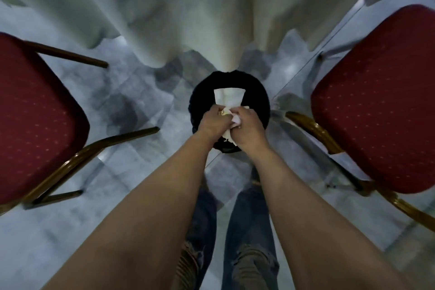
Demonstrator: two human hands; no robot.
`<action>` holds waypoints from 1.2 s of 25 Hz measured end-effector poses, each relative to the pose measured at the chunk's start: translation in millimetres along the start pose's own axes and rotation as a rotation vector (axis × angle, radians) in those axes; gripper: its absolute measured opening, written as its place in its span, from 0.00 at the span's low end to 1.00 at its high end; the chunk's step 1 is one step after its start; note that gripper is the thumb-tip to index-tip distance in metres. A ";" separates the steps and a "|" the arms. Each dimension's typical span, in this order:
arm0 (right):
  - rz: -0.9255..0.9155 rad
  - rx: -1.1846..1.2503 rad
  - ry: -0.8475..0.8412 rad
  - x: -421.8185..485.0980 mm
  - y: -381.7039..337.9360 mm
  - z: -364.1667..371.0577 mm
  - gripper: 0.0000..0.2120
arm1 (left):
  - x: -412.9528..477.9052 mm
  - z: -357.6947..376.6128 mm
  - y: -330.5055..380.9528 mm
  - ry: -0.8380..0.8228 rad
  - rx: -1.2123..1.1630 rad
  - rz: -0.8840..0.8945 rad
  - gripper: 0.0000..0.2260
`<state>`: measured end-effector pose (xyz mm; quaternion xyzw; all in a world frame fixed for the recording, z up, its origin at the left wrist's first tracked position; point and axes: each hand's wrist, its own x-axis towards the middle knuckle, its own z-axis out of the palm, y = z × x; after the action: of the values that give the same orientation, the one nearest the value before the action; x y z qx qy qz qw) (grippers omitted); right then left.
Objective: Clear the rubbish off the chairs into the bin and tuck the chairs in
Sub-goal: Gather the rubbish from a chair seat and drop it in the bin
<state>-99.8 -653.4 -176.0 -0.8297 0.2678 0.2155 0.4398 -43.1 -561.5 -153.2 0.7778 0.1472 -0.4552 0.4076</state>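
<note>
Head view, looking straight down: both bare forearms reach forward and meet over a round black bin (256, 106) standing on the pale marbled floor (131, 106). The left hand (211, 122) and the right hand (249, 125) are side by side, knuckles up, fingers curled tight around a wad of crumpled white paper (231, 125) gripped between them above the bin's mouth. More white paper (228, 95) shows just beyond the hands, inside the bin's rim; whether it is part of the held wad or lies loose in the bin cannot be told. The white tablecloth (188, 7) hangs in folds at the top, one fold reaching down to the bin's far edge. A red padded chair (35, 110) with a gold frame stands to the left of the bin, another red chair (381, 101) to the right, both pulled out from the table, seats bare. Blue jeans (249, 231) with torn knees show below the arms. No writing, label or brand can be read anywhere.
</note>
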 end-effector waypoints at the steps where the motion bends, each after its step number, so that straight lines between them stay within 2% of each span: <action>1: 0.007 0.008 -0.005 1.8 -3.0 9.7 0.22 | 5.3 -7.3 -8.3 -0.010 -0.002 -0.011 0.18; 4: 0.044 0.007 0.000 10.9 -3.0 25.3 0.23 | 28.1 -17.3 -26.3 -0.053 -0.059 -0.040 0.19; 9: 0.031 -0.040 0.018 32.4 12.5 23.3 0.35 | 55.9 -15.4 -25.3 -0.084 -0.078 -0.014 0.24; 14: 0.073 -0.064 0.042 35.0 24.2 17.2 0.36 | 64.3 -15.0 -26.2 -0.087 0.017 0.028 0.24; 17: 0.094 -0.190 0.020 16.9 22.2 11.3 0.36 | 45.7 -19.7 -30.8 -0.047 0.206 0.096 0.24; 22: 0.049 -0.420 -0.023 -36.4 -15.3 -14.2 0.35 | -15.8 -45.4 -34.1 0.046 0.541 0.124 0.27; 24: 0.002 -0.495 -0.040 -67.2 -45.3 -27.7 0.34 | -60.3 -59.3 -31.2 0.124 0.569 0.155 0.27; 30: -0.287 -0.667 -0.056 -172.6 -142.8 -51.4 0.32 | -207.3 -113.4 -28.6 0.319 0.560 0.242 0.26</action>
<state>-134.8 -585.7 40.9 -0.9505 0.0514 0.2497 0.1777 -106.0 -427.1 32.9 0.9327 -0.0147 -0.2990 0.2013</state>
